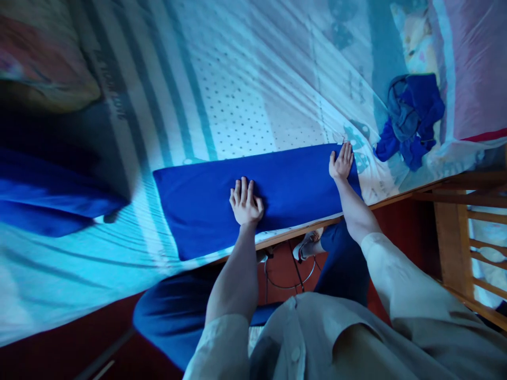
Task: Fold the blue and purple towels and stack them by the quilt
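A blue cloth (198,206), folded into a long flat rectangle, lies along the near edge of the bed. My left hand (245,203) rests flat on its middle, fingers a little spread. At the cloth's far right end, my right hand (342,161) presses down with its fingers stretched out near the upper corner. Neither hand grips anything. What kind of garment or cloth it is, I cannot make out from the folded shape.
Patterned bedding (237,116) covers the bed. A crumpled heap of blue clothing (414,116) lies at the right, and more blue fabric (51,190) at the left. A wooden bed edge (301,230) runs before my legs; a wooden slatted frame (451,243) stands right.
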Demonstrator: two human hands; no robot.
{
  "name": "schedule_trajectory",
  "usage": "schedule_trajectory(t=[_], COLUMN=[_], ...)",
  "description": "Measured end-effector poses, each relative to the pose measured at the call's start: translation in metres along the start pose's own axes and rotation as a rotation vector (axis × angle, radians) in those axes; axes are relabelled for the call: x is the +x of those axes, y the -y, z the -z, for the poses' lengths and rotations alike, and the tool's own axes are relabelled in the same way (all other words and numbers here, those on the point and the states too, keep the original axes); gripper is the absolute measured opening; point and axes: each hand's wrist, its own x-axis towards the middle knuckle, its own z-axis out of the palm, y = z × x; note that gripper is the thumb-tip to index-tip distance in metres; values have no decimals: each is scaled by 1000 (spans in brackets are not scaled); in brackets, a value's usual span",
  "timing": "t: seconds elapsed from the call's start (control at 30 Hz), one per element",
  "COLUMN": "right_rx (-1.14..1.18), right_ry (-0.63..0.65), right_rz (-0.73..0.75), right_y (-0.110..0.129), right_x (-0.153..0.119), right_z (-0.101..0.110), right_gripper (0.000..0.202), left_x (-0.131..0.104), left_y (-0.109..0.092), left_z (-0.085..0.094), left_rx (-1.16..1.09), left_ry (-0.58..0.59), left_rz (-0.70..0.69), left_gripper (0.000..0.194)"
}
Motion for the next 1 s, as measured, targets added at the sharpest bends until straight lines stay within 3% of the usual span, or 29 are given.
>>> schedule_trajectory(t=[0.53,0.77,0.9,1.0], right_rx=[-51,-17,68,192], right_ry=[10,36,152,306], right_rz=[31,44,55,94], right_y=[-5,-5,-2,11], right_x=[3,2,-39,-107], right_z=[-11,-11,3,25], right_gripper=[69,67,65,66], left_x=[-1,4,-7,-52], left_y=[-2,6,3,-15], left_z=[5,2,-1,-1], left_rx=[46,44,75,141], left_ry=[58,79,89,174], left_rz=[16,-31,-89,-152], left_gripper=[65,66,68,66])
